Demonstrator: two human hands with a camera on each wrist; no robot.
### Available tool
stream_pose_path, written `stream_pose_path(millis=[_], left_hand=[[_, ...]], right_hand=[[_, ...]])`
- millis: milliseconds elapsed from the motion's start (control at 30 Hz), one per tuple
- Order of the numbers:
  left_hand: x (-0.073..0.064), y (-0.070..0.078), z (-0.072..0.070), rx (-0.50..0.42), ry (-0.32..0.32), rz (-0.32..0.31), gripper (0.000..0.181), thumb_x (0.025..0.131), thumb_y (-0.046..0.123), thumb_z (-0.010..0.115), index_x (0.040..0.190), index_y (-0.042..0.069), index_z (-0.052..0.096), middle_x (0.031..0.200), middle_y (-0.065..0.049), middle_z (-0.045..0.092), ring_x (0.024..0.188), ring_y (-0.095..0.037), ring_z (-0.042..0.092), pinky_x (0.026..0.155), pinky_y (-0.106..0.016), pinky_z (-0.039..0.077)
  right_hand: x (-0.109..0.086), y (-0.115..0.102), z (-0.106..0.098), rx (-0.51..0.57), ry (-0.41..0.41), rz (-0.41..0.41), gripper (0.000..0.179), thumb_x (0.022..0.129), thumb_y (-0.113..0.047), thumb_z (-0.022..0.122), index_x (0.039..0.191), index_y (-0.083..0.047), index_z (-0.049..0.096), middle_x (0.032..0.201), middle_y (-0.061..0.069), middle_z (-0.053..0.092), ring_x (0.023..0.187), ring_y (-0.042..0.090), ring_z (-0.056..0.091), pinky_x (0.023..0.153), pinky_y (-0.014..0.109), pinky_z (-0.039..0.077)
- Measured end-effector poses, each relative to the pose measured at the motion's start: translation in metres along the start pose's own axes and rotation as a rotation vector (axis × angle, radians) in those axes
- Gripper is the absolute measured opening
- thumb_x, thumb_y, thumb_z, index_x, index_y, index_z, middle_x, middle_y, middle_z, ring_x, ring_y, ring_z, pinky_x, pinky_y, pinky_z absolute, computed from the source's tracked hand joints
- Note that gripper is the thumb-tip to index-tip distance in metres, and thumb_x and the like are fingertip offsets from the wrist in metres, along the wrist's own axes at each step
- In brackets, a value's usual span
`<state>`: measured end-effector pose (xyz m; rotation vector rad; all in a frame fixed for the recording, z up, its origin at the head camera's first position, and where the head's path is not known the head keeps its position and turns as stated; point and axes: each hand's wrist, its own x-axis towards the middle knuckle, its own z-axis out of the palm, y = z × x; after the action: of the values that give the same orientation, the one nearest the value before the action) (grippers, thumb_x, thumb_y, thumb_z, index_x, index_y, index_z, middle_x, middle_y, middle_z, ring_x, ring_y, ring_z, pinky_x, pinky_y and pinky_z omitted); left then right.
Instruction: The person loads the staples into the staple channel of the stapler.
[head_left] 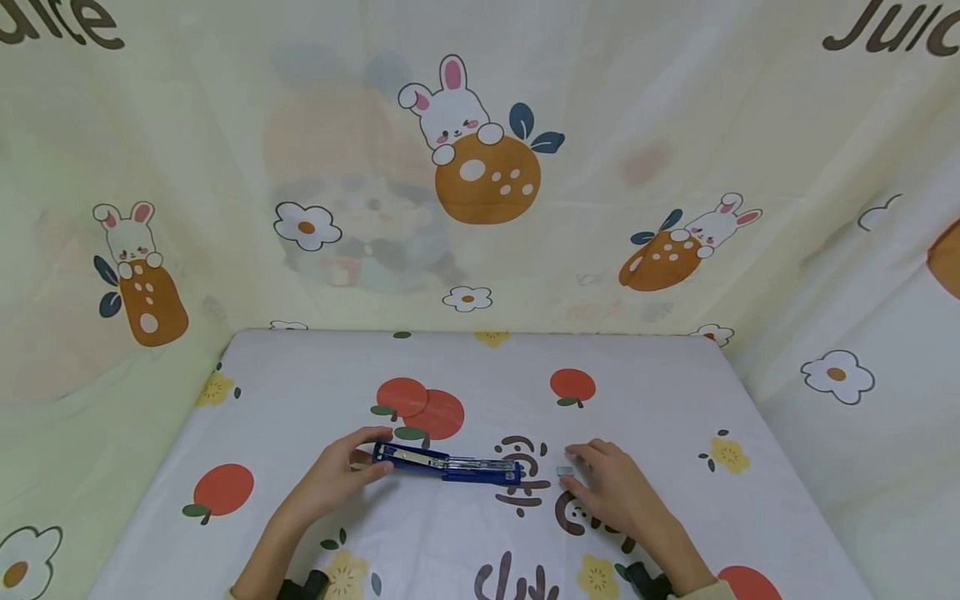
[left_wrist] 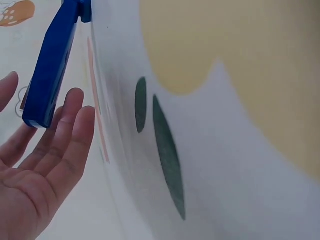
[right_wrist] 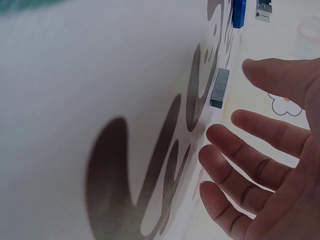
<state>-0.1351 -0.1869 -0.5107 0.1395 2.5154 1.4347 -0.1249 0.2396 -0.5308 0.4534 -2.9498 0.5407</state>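
A blue stapler [head_left: 450,465] lies swung wide at its hinge, its metal inner parts facing up. My left hand [head_left: 348,471] holds its left end, thumb on the near side and index finger on the far side. In the left wrist view, that blue arm [left_wrist: 47,75] slants above the cloth while the other fingers [left_wrist: 75,135] stay loosely bent. A short grey strip of staples [right_wrist: 220,88] lies on the cloth off the stapler's right end. Around it my right hand [head_left: 611,483] is spread, thumb and fingers apart, with the strip between thumb and index finger in the head view.
The table [head_left: 300,367] wears a white cloth printed with fruit, flowers and brown lettering. Behind it and on both sides hang pale curtains [head_left: 585,250] with rabbit prints. Black wrist straps [head_left: 303,586] show at the lower edge.
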Motion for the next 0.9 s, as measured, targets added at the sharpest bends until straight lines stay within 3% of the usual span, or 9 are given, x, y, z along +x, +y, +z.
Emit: stream_pose_path(millis=[133, 300, 533, 900], left_hand=[[0.0009, -0.0006, -0.0007, -0.017, -0.006, -0.009, 0.053, 0.095, 0.020, 0.081, 0.144, 0.014, 0.063, 0.149, -0.015, 0.062, 0.113, -0.024, 0.069, 0.085, -0.030, 0.061], [0.0017, -0.0015, -0.0016, -0.061, -0.021, -0.008, 0.052, 0.095, 0.017, 0.081, 0.143, 0.010, 0.063, 0.149, -0.018, 0.062, 0.104, -0.022, 0.069, 0.079, -0.025, 0.056], [0.0010, -0.0010, -0.0029, -0.104, -0.033, -0.016, 0.050, 0.095, 0.010, 0.079, 0.142, 0.007, 0.062, 0.148, -0.022, 0.060, 0.092, -0.020, 0.065, 0.075, -0.025, 0.052], [0.0025, 0.0000, -0.0017, -0.111, -0.019, -0.050, 0.043, 0.095, 0.007, 0.078, 0.137, 0.008, 0.066, 0.143, -0.018, 0.062, 0.090, -0.020, 0.066, 0.072, -0.025, 0.052]], right_hand=[[0.0013, 0.0000, -0.0008, 0.003, -0.013, 0.007, 0.033, 0.088, -0.028, 0.087, 0.116, -0.012, 0.077, 0.100, -0.001, 0.071, 0.088, 0.009, 0.056, 0.079, 0.033, 0.053], [0.0026, -0.0008, 0.0002, 0.018, -0.040, 0.047, 0.025, 0.088, -0.024, 0.087, 0.109, -0.014, 0.077, 0.101, -0.001, 0.071, 0.091, 0.010, 0.059, 0.080, 0.033, 0.055], [0.0037, -0.0028, 0.0026, 0.046, -0.103, 0.129, 0.024, 0.089, -0.020, 0.087, 0.110, -0.014, 0.078, 0.105, 0.000, 0.072, 0.093, 0.009, 0.061, 0.086, 0.035, 0.059], [0.0071, -0.0030, 0.0037, 0.039, -0.119, 0.131, 0.022, 0.089, -0.018, 0.087, 0.108, -0.013, 0.078, 0.104, -0.001, 0.071, 0.092, 0.009, 0.061, 0.087, 0.034, 0.059]])
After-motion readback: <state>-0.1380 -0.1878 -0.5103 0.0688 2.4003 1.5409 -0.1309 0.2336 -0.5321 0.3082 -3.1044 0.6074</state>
